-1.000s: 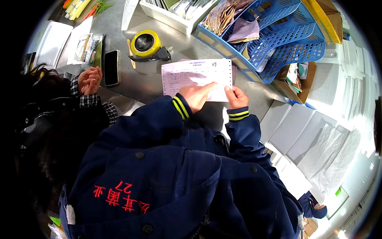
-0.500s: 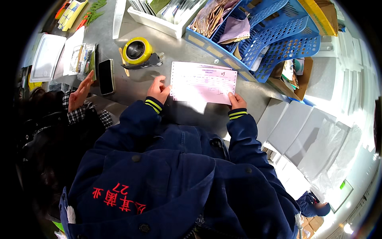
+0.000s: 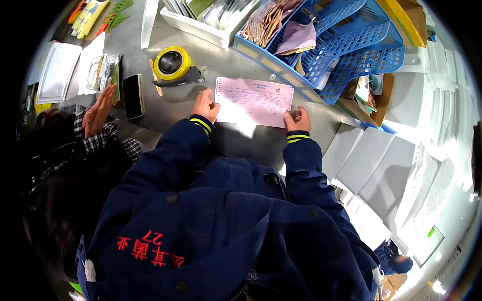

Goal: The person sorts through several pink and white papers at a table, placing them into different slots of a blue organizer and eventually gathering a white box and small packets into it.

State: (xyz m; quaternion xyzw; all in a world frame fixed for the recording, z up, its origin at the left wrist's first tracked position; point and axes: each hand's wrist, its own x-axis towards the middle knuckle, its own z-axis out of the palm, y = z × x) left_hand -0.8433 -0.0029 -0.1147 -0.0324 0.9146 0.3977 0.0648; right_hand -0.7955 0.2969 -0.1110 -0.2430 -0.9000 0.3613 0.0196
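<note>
Our left hand has its fingers bent, and its thumb sits on the left edge of a pink paper. Our right hand has its fingers curled up loosely, with its thumb at the low right corner of the same paper. We cannot tell if either hand is pinching it or just touching it. The paper lies between our two sets of fingers, over the shiny metal table. It has small print and rows of little holes down its sides.

Just up and to the left of our left fingers is a yellow roll of tape, with a thin wooden stick beside it. Farther left of those fingers lies a dark phone. Past the phone we see another person's hand, its fingers out straight. Up beyond it is a white lid.

Above our right fingers stands a big blue rack full of holes, with some papers in it. Up past the paper, between our hands, is a white tray. To the right of our right fingers, near the rack, is a brown box. Lower down that way are big white blocks.
</note>
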